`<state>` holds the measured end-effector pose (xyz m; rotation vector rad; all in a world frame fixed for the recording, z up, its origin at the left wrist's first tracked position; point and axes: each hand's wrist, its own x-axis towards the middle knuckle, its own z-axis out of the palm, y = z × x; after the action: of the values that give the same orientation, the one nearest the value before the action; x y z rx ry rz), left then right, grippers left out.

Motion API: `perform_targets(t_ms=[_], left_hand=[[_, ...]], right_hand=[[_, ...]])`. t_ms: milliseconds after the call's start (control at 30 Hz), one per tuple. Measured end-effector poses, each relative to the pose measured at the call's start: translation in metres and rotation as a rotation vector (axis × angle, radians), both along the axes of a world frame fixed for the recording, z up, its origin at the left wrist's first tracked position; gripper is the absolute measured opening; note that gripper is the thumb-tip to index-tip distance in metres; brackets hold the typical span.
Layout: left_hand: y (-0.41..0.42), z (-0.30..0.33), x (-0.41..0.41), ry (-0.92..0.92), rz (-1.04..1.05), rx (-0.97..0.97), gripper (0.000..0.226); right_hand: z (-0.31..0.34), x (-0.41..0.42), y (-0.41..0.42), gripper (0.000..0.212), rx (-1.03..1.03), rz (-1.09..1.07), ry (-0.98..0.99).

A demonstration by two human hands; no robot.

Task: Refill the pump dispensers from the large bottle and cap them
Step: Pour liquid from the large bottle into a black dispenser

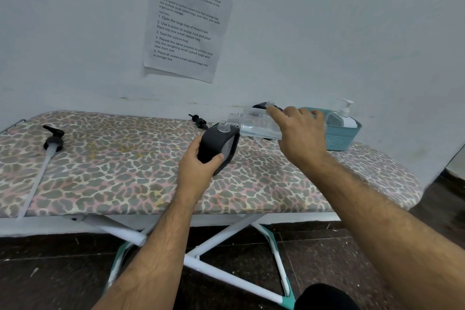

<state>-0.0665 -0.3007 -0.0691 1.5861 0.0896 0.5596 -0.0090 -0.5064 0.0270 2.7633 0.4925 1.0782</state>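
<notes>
The ironing board (100,173) with a leopard-pattern cover stands against the wall. On the wall above it hangs a printed sheet (187,17); I can read "TASK ID 3797" and "Portion mixed nuts into small ziplock bags", then five numbered steps about a spoon, ziplock bags and a storage box.

My right hand (300,133) grips the large clear bottle (256,124) from above, fingers curled round its body. The bottle lies almost flat in the air, its long axis running left to right, and its open threaded neck points left, just over the dispenser's mouth.

My left hand (198,168) holds the black dispenser (219,150) at its lower part, thumb on the front face. The dispenser tilts a little to the right, its clear open neck pointing up toward the bottle.

Right of my right hand, a turquoise basket (339,137) holds a bottle with a white pump (346,114). A long black pump head (51,142) lies on the board far left, its tube toward me. A smaller black pump head (198,121) lies behind the dispenser.
</notes>
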Motion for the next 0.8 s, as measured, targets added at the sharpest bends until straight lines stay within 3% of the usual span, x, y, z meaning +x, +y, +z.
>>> perform_targets(t_ms=[800], left_hand=[[0.0007,-0.0017,0.0007,0.008,0.015,0.023,0.058]], right_hand=[[0.0018,0.0013,-0.0005,0.065,-0.023,-0.001,-0.008]])
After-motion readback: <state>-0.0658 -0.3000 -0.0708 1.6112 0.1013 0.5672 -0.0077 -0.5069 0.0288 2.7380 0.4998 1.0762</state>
